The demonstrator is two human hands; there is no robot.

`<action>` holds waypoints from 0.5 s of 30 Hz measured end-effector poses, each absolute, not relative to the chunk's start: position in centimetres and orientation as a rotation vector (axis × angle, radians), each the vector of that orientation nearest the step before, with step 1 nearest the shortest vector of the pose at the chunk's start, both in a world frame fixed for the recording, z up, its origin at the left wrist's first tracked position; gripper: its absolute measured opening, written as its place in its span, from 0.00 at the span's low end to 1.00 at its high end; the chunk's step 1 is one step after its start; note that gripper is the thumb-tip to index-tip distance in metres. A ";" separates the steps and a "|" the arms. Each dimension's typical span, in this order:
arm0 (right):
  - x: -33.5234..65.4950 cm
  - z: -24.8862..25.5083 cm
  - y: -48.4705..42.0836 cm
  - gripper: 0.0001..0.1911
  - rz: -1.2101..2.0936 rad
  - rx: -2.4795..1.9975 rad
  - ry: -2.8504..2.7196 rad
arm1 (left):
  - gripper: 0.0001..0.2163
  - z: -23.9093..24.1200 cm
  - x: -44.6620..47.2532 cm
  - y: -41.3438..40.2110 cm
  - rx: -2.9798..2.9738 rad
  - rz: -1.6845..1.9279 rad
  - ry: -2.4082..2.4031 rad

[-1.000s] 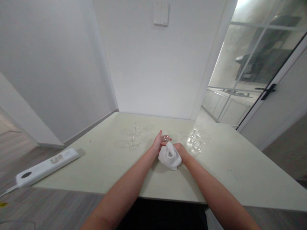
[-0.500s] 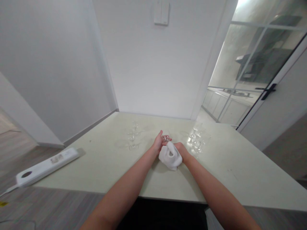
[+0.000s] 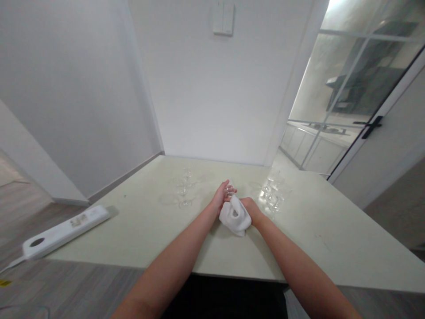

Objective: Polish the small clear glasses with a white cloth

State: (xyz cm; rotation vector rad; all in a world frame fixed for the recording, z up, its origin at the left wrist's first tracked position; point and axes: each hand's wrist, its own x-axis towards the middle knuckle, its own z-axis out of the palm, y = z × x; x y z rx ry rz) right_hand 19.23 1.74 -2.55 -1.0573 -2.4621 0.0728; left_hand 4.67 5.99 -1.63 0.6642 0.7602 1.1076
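My left hand (image 3: pixel 219 197) is closed around a small clear stemmed glass (image 3: pixel 229 191), held just above the pale table (image 3: pixel 139 230). My right hand (image 3: pixel 251 208) grips a bunched white cloth (image 3: pixel 235 216), which is pressed against the glass. Both hands meet near the middle of the table. A few clear glasses (image 3: pixel 183 188) stand to the left of my hands. Another cluster of clear glasses (image 3: pixel 272 193) stands to the right.
A long white device (image 3: pixel 63 231) lies on the floor beyond the table's left edge. White walls close off the back and left. A glass door with a black handle (image 3: pixel 371 125) stands at the right.
The glass in my left hand has turned slightly against the cloth. Both hands stay in the same place.
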 end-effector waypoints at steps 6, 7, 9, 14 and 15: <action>19.0 -2.4 1.7 0.20 0.045 -1.118 -2.514 | 0.22 -0.3 4.6 5.5 0.796 1.504 0.761; 19.0 -2.4 1.7 0.22 0.053 -1.130 -2.494 | 0.24 0.0 4.5 5.5 0.829 1.577 0.762; 19.1 -2.5 1.9 0.26 0.069 -1.196 -2.416 | 0.27 0.4 4.0 5.6 0.889 1.702 0.776; 19.5 -3.7 3.4 0.25 0.206 -1.483 -2.146 | 0.30 1.3 4.0 6.4 1.176 1.972 0.761; 19.5 -4.0 3.8 0.22 0.241 -1.446 -2.162 | 0.29 1.5 4.4 6.6 1.243 1.950 0.751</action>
